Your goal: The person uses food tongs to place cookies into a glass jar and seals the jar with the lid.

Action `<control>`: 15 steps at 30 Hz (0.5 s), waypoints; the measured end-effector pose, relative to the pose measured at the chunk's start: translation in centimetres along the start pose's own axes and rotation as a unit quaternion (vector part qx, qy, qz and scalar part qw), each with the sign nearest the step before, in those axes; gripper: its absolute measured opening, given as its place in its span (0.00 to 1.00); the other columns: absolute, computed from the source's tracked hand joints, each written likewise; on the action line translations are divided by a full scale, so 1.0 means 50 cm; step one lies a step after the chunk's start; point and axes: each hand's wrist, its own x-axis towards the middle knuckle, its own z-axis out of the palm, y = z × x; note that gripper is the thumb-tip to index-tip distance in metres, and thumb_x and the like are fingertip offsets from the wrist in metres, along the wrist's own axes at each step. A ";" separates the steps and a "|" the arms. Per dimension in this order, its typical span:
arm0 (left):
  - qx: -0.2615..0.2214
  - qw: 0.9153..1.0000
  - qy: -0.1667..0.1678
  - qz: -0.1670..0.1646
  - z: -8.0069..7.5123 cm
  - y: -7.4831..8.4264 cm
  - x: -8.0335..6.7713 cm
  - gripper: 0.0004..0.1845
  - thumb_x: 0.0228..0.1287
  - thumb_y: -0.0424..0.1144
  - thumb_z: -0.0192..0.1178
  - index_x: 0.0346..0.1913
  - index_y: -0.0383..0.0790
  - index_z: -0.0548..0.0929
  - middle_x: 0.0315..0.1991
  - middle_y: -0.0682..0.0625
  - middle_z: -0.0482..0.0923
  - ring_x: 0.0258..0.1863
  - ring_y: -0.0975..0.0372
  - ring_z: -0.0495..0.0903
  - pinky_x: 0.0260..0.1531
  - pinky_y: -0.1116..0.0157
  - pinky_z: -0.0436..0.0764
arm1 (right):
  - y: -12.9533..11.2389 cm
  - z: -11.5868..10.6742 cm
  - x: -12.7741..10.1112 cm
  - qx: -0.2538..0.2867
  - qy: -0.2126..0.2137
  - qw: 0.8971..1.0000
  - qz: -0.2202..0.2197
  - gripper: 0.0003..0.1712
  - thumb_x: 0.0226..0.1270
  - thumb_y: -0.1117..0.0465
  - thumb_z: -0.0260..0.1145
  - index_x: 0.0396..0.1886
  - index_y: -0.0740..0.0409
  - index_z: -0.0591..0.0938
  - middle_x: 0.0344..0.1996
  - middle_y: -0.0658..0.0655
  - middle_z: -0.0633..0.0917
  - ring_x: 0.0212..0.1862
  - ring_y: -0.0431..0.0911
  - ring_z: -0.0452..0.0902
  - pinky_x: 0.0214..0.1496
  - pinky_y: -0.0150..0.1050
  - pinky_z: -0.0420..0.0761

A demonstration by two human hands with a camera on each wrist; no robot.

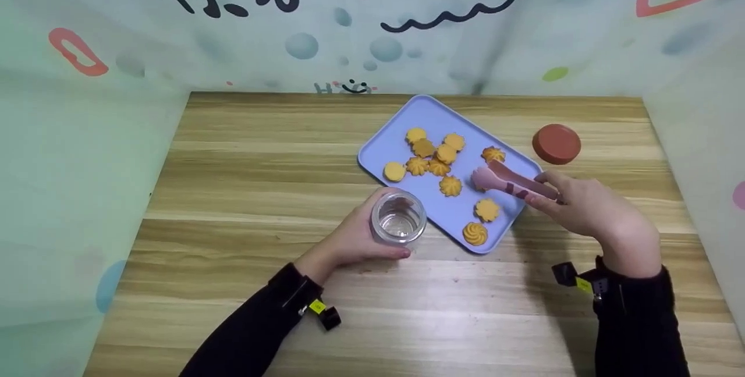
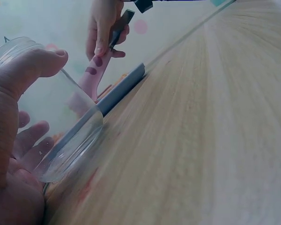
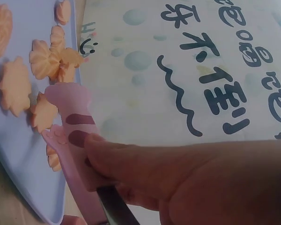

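Observation:
My left hand (image 1: 355,237) grips an empty clear glass jar (image 1: 398,217) that stands on the wooden table just left of a lilac tray (image 1: 433,115); the left wrist view shows the jar (image 2: 61,117) with my thumb (image 2: 23,70) curled around it. Several orange flower-shaped cookies (image 1: 451,185) lie on the tray. My right hand (image 1: 585,205) holds pink cat-paw tongs (image 1: 509,182) over the tray's right side, tips empty and pointing left near a cookie (image 1: 493,154). In the right wrist view the tongs (image 3: 70,122) hover above the cookies (image 3: 14,89).
A red-brown round lid (image 1: 556,143) lies on the table to the right of the tray. Printed fabric walls close in the table at the back and both sides. The wooden tabletop (image 1: 244,179) stretches left and toward me.

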 end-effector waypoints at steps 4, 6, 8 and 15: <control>0.008 1.000 0.000 0.000 -0.002 0.003 -0.002 0.50 0.34 0.40 0.81 0.65 0.51 0.64 0.59 0.58 0.73 0.63 0.56 0.72 0.69 0.57 0.65 | 0.001 -0.001 0.001 0.007 -0.010 1.000 0.001 0.46 0.60 0.24 0.46 0.63 0.53 0.67 0.42 0.64 0.81 0.40 0.55 0.75 0.38 0.49 0.76; 0.009 1.000 0.000 0.002 -0.004 0.004 -0.003 0.51 0.34 0.40 0.81 0.65 0.50 0.64 0.60 0.57 0.73 0.63 0.56 0.71 0.69 0.57 0.65 | 0.001 -0.003 0.001 0.009 -0.015 1.000 0.002 0.46 0.59 0.24 0.46 0.63 0.53 0.67 0.41 0.63 0.81 0.39 0.55 0.74 0.37 0.47 0.75; 0.009 1.000 0.002 0.004 -0.003 0.003 -0.003 0.51 0.34 0.40 0.81 0.65 0.50 0.64 0.60 0.57 0.73 0.63 0.57 0.71 0.69 0.57 0.65 | 0.000 -0.005 0.000 0.008 -0.015 1.000 0.002 0.46 0.59 0.23 0.46 0.62 0.53 0.68 0.39 0.62 0.81 0.38 0.54 0.74 0.36 0.46 0.75; -0.002 1.000 0.001 0.004 0.000 0.001 -0.001 0.51 0.33 0.38 0.81 0.65 0.50 0.64 0.60 0.55 0.73 0.63 0.55 0.72 0.69 0.56 0.65 | -0.001 -0.001 -0.002 0.011 -0.004 1.000 -0.007 0.46 0.60 0.25 0.48 0.63 0.56 0.69 0.42 0.63 0.82 0.40 0.54 0.75 0.39 0.48 0.76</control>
